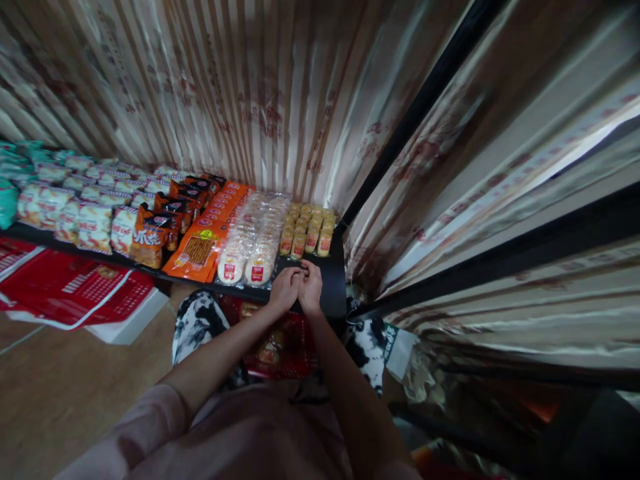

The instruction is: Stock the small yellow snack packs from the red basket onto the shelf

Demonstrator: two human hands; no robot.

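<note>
My left hand (284, 288) and my right hand (311, 287) meet, fingers curled, at the front edge of a low black shelf (333, 277). What they pinch between them is too small and dark to tell. Just beyond the hands stand rows of small yellow snack packs (307, 230). To their left lie clear packs of round white cakes (253, 240), then orange snack bags (200, 250). My knees in black-and-white patterned trousers (197, 323) show below the shelf.
More snack bags (75, 207) fill the shelf to the left. A red printed sheet (70, 290) lies on the wooden floor. A red basket (280, 347) sits under my arms. Striped curtains (250, 100) hang behind and to the right.
</note>
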